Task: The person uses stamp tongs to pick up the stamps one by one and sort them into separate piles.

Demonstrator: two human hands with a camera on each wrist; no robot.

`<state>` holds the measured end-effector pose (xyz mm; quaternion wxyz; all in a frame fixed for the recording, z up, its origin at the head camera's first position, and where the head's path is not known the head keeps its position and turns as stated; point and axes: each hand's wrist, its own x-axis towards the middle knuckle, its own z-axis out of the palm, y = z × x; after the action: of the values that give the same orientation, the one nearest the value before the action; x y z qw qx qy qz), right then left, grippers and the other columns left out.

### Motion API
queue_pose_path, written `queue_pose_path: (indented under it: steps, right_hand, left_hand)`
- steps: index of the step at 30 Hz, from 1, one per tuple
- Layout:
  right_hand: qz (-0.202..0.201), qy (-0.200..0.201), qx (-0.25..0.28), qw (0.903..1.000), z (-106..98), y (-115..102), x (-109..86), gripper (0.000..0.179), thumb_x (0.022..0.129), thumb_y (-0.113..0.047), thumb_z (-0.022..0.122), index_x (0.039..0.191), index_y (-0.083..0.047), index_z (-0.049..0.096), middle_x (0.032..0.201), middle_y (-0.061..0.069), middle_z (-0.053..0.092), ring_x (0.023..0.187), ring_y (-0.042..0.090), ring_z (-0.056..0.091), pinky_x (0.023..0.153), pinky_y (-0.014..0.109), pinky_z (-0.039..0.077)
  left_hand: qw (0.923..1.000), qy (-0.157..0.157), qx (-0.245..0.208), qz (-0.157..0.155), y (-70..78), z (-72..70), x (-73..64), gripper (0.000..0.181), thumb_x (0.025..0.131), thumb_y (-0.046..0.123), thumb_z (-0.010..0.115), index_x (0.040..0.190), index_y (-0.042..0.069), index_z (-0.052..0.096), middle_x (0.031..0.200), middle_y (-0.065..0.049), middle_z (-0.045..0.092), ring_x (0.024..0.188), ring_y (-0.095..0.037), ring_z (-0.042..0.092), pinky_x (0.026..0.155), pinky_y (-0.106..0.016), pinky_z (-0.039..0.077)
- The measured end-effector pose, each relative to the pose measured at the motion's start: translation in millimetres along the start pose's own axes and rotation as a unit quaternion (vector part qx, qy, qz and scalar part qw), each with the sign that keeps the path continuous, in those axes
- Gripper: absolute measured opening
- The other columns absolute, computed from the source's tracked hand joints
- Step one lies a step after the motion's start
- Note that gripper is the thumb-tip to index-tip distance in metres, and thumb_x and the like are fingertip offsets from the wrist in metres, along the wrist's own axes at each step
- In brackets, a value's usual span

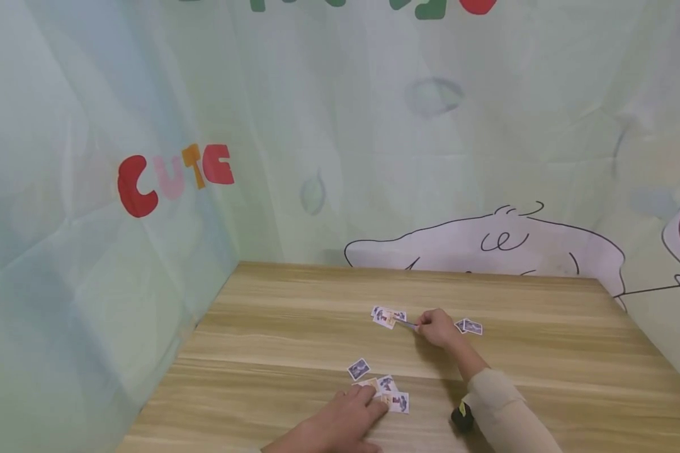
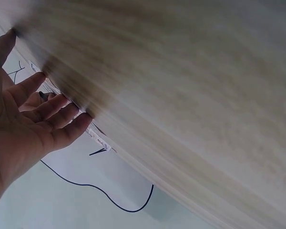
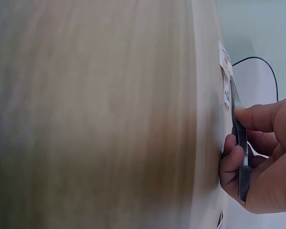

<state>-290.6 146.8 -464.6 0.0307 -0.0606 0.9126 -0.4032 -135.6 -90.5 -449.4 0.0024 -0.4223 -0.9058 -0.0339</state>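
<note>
My right hand (image 1: 437, 327) pinches metal tweezers (image 3: 243, 174) between thumb and fingers, low over the table. Their tips reach a small overlapping group of printed paper cards (image 1: 384, 316) toward the back; in the right wrist view the tips meet the edge of a card (image 3: 225, 61). Nearer the front, my left hand (image 1: 345, 418) lies palm down with its fingers extended and spread. Its fingertips rest at a second group of cards (image 1: 398, 401), partly covering some of them. In the left wrist view the fingertips (image 2: 86, 117) touch the wood surface.
A dark-backed card (image 1: 359, 369) lies just behind the front group. Two more cards (image 1: 472, 326) overlap to the right of my right hand. A small black object with a yellow part (image 1: 462, 416) stands beside the right sleeve (image 1: 501, 402). Printed cloth (image 1: 317, 126) hangs behind the wooden table (image 1: 249, 352).
</note>
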Motion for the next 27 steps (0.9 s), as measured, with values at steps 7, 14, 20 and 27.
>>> queue_pose_path:
  steps: [7, 14, 20, 27]
  right_hand:
    - [0.001, 0.005, -0.007, 1.0, -1, -2, -2.3, 0.004, 0.077, -0.001, 0.065, 0.081, 0.001, 0.066, 0.074, 0.004, 0.059, 0.068, 0.02, 0.052, 0.062, 0.031, 0.045]
    - [0.006, 0.014, -0.001, 0.9999, -4, -5, -7.9, 0.008, 0.076, -0.002, 0.065, 0.083, 0.003, 0.066, 0.074, 0.006, 0.06, 0.068, 0.02, 0.052, 0.062, 0.031, 0.046]
    - [0.029, 0.022, -0.002, 0.9993, -6, -10, -12.8, 0.012, 0.076, -0.004, 0.064, 0.086, 0.002, 0.067, 0.075, 0.006, 0.059, 0.067, 0.02, 0.052, 0.059, 0.03, 0.045]
    - [0.028, 0.025, 0.017, 0.9991, -7, -9, -19.0, 0.008, 0.076, -0.003, 0.064, 0.082, 0.002, 0.065, 0.073, 0.007, 0.058, 0.065, 0.02, 0.051, 0.057, 0.029, 0.044]
  left_hand:
    - [1.0, 0.0, -0.002, 0.002, -1.0, 0.9, -0.2, 0.06, 0.076, 0.055, 0.066, 0.121, 0.016, 0.056, 0.107, -0.001, 0.048, 0.098, -0.014, 0.047, 0.07, -0.031, 0.046]
    - [1.0, -0.005, -0.004, -0.003, 0.0, -0.2, -0.4, 0.06, 0.077, 0.054, 0.066, 0.122, 0.015, 0.056, 0.109, -0.001, 0.048, 0.099, -0.015, 0.047, 0.072, -0.032, 0.047]
    - [0.9999, -0.005, -0.008, -0.004, -0.4, -1.5, -0.9, 0.06, 0.076, 0.052, 0.067, 0.121, 0.016, 0.055, 0.108, -0.001, 0.048, 0.098, -0.014, 0.047, 0.07, -0.031, 0.047]
    - [1.0, -0.006, -0.005, -0.005, -0.5, -0.3, -1.3, 0.059, 0.076, 0.053, 0.067, 0.121, 0.017, 0.055, 0.11, -0.001, 0.049, 0.1, -0.015, 0.047, 0.073, -0.033, 0.048]
